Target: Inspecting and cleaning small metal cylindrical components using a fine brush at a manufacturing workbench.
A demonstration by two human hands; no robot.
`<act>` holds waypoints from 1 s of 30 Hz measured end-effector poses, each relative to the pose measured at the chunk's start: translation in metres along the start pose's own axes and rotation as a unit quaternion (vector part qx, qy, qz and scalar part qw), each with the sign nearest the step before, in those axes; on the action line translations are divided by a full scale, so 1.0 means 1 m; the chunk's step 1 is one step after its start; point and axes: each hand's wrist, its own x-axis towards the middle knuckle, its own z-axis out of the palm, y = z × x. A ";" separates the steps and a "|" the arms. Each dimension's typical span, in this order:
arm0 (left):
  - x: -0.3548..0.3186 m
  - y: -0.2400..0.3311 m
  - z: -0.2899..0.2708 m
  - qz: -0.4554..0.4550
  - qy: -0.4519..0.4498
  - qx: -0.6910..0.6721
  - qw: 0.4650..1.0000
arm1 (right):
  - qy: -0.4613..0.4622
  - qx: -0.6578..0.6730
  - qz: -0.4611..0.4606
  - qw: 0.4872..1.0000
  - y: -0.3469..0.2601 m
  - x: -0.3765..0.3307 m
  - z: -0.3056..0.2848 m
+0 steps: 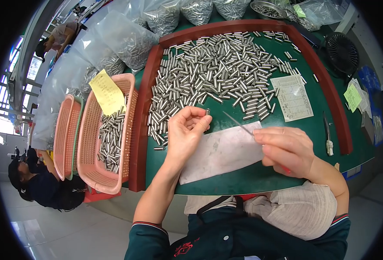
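Taking twelve o'clock as straight away from me, I have the fingers of my left hand (186, 132) pinching a short metal cylinder (208, 112) between thumb and forefinger, while those of my right hand (289, 149) are closed around a slim metal tool (238, 123). To work neatly, I judge it best to keep that pinch firm but clear of the cylinder's exposed end, steady the left wrist, and guide the tool lightly with small finger movements; too hard a push could skid its point into the thumb. The cylinder sits at the very tips of the left fingers, between one and two o'clock from that hand's middle and mostly hidden by them. The tool points toward ten o'clock, its tip apart from the cylinder at three o'clock. A pale cloth (221, 154) lies toward five o'clock on the green worktop (217, 123); the loose metal cylinders (217, 65) spread toward twelve.
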 end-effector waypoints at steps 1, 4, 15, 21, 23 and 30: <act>-0.002 -0.001 0.001 0.029 0.005 0.050 0.998 | 0.033 0.004 0.026 0.999 -0.001 0.001 0.002; -0.002 -0.004 0.003 0.170 -0.005 0.170 0.971 | 0.059 0.030 0.058 0.996 0.000 -0.003 0.006; -0.004 -0.002 0.011 0.168 -0.029 0.178 0.969 | 0.042 0.022 0.065 0.997 0.000 -0.004 0.011; -0.005 -0.002 0.011 0.140 -0.034 0.166 0.976 | 0.032 0.015 0.069 0.997 0.000 -0.002 0.010; -0.005 -0.002 0.011 0.130 -0.042 0.168 0.976 | 0.031 0.013 0.070 0.997 0.000 -0.001 0.010; -0.007 0.001 0.012 0.124 -0.048 0.174 0.976 | 0.037 0.007 0.077 0.996 0.001 -0.003 0.012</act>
